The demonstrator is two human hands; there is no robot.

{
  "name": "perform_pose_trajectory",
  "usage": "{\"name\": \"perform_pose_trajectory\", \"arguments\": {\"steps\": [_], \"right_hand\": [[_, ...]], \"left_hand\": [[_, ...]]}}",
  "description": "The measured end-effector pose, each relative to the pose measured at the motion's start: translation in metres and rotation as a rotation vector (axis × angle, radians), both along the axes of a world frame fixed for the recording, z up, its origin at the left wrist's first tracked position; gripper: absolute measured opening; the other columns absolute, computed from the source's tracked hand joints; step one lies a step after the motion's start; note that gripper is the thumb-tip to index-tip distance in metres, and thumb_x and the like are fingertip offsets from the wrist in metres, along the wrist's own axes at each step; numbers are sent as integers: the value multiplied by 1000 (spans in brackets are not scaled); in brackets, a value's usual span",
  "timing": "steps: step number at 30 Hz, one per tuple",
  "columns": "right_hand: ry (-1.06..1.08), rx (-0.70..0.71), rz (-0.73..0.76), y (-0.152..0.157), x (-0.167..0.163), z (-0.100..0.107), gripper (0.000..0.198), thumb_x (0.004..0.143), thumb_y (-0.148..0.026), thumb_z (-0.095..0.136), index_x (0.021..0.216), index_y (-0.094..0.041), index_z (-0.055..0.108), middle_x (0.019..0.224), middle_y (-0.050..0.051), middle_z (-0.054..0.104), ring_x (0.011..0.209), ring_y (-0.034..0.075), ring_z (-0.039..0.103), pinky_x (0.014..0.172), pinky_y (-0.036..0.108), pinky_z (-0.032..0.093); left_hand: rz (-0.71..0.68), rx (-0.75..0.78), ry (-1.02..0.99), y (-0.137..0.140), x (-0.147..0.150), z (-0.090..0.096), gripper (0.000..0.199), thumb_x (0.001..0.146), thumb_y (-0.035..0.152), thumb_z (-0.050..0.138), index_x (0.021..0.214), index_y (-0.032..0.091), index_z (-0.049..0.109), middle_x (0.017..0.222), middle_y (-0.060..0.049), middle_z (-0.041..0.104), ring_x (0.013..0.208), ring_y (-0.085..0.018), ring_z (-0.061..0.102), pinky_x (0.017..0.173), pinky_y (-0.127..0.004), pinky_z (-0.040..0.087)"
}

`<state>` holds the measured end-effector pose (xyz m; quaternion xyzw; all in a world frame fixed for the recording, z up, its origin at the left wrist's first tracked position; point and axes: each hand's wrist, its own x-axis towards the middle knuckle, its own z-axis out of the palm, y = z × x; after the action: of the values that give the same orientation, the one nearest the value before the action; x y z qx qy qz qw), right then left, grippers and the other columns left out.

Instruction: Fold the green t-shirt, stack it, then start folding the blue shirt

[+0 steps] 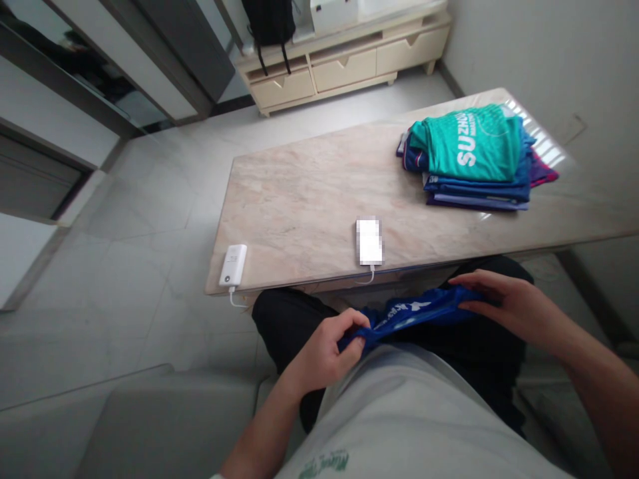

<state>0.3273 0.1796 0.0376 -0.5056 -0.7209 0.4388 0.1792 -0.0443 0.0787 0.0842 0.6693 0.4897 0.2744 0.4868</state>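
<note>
left hand (327, 352): closed, pinching one end of the blue cloth (414, 314) over the lap
right hand (502, 299): fingers curled on the cloth's other end
blue cloth: stretched between both hands, just below the desk edge
desk (309, 199): pale marble top
on desk: stack of folded shirts (474, 159) at far right, power bank (233, 266) at near left corner
room: light tiled floor (150, 219), low drawer cabinet (349, 63) by the far wall

the phone (369, 241) on the table (309, 199) is blurred out, its face unreadable. the blue garment (414, 314) is bunched, most of its print hidden in folds and under the right hand (494, 299). the lower shirts in the folded stack (474, 166) show only edges. the backpack (269, 26) is cut off by the top edge.
</note>
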Motion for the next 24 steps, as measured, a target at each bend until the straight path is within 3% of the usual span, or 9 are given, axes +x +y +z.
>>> {"name": "perform_pose_trajectory", "arguments": {"steps": [6,13,18,24], "right_hand": [[-108,-6,43,0,2,-6,43,86,-64,72,93,-22,80,97,8,73,89,26,70,83,40,57],[30,-99,22,-2,-4,11,40,88,-59,73,92,-20,80,90,7,74,84,22,67,77,32,54],[119,66,-85,-4,-5,10,26,90,-48,76,93,-23,81,98,6,76,90,21,69,83,31,54],[271,195,-190,-13,-13,15,9,86,-31,82,94,-29,84,99,3,78,89,21,73,85,32,59]], "left_hand": [[72,-7,85,1,4,-7,17,94,33,72,97,20,62,85,2,63,76,-12,59,72,-23,47],[333,148,185,5,2,-18,7,96,27,72,101,23,69,96,0,75,87,-14,70,83,-25,54],[366,311,219,9,-4,-23,28,96,22,74,123,26,72,112,-4,79,102,-19,76,96,-34,57],[437,484,357,13,-5,-21,16,89,15,80,101,26,81,107,-3,81,102,-22,75,97,-41,53]]}}
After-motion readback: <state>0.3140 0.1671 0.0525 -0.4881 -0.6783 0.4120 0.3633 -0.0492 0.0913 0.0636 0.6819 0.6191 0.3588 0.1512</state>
